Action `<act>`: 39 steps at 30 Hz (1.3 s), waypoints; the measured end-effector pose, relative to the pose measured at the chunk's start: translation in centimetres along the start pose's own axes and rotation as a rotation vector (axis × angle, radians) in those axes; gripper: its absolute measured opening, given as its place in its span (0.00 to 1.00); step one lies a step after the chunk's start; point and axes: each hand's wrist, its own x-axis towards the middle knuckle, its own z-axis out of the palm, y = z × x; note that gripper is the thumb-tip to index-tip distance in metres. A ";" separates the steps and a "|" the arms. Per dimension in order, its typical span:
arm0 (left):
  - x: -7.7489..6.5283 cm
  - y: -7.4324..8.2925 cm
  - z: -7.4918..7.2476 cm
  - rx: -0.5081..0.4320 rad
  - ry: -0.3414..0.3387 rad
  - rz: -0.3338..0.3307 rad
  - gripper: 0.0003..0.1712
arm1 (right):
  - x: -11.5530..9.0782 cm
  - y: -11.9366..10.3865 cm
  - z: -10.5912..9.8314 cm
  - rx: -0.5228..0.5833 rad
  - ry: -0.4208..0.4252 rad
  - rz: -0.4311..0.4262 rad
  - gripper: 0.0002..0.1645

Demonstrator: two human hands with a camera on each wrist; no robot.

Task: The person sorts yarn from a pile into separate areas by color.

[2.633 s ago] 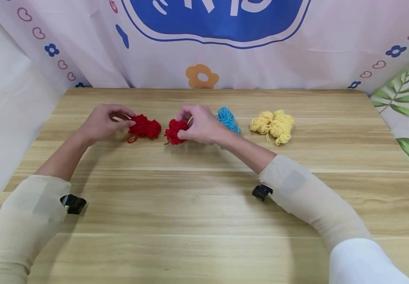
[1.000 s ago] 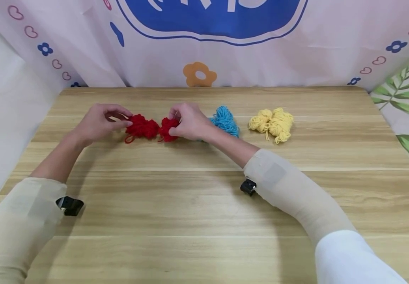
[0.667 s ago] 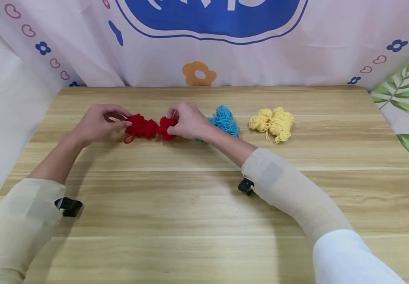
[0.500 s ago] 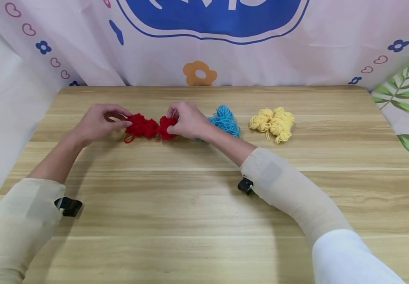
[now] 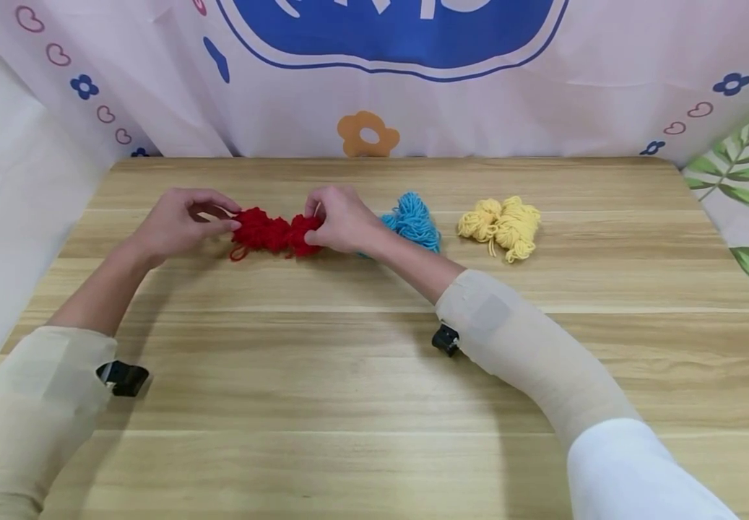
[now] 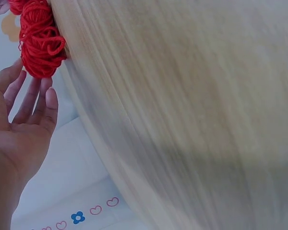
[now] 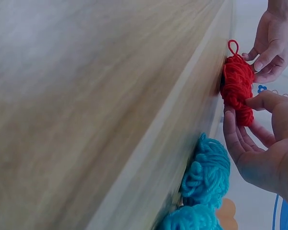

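Observation:
Two bundles of red yarn lie end to end on the wooden table (image 5: 348, 361). My left hand (image 5: 175, 224) has its fingertips at the outer end of the left red yarn bundle (image 5: 260, 231), fingers loosely extended in the left wrist view. My right hand (image 5: 344, 220) holds the smaller right red yarn bundle (image 5: 302, 235) between thumb and fingers, partly covering it. The two red bundles meet in the head view. A loose red loop (image 7: 233, 46) sticks out at the left end. Blue yarn (image 5: 413, 222) lies just behind my right wrist, partly hidden by it.
Two bunched pieces of yellow yarn (image 5: 500, 227) lie to the right of the blue. A printed white curtain (image 5: 283, 108) hangs behind the table's back edge. Black wrist cameras (image 5: 122, 378) are strapped to both sleeved forearms.
My right hand has moved left with the smaller red yarn bundle, closing the gap to the left one and uncovering more of the blue yarn. My left hand stays at the left bundle's end.

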 end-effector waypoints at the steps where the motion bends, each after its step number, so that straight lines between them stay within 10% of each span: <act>1: 0.0 0.0 0.0 -0.001 -0.001 0.000 0.15 | 0.0 0.0 0.0 0.002 0.003 -0.001 0.09; 39: -0.8 0.0 -0.6 -0.005 0.017 0.007 0.15 | -0.6 -0.2 0.0 -0.074 -0.014 -0.038 0.15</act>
